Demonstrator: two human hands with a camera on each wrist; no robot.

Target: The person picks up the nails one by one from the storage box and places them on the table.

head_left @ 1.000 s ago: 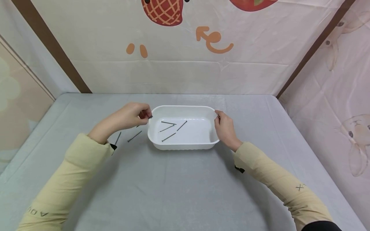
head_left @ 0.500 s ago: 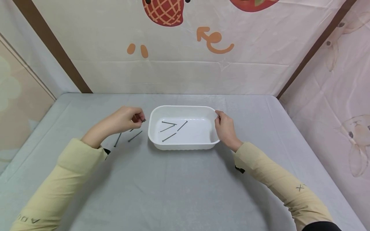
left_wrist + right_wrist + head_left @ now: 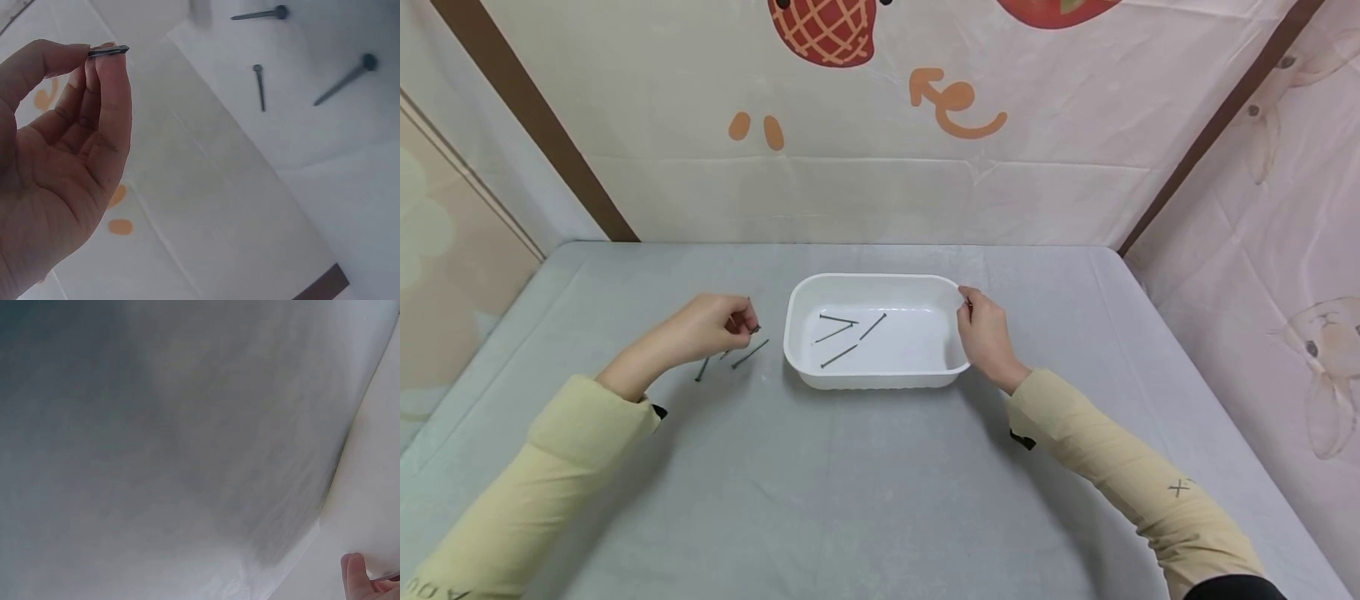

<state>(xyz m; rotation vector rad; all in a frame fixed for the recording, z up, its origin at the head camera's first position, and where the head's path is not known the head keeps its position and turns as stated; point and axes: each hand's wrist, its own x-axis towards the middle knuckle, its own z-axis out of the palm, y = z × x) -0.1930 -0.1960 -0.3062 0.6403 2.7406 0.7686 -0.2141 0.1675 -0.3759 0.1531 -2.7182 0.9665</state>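
Observation:
My left hand (image 3: 711, 327) is raised to the left of a white plastic tray (image 3: 917, 379), apart from it. Thumb and fingertips pinch a nail (image 3: 107, 51); its pointed end sticks out in the left wrist view. Under and beside this hand, three loose nails (image 3: 750, 353) lie on the table. Inside the tray, several more nails (image 3: 838, 357) rest on the left part of its floor. At the tray's right end, my right hand (image 3: 988, 337) grips the rim. Only some of its fingers (image 3: 356, 572) show at the corner of the right wrist view.
A pale grey cloth covers the table (image 3: 850, 483). Behind it hangs a cream curtain (image 3: 1037, 192) with printed shapes, and another printed curtain (image 3: 1285, 275) borders the right side.
My left hand has drawn back from the tray's left rim, leftward and nearer to me, with the nail still pinched. The right hand and the tray stay put.

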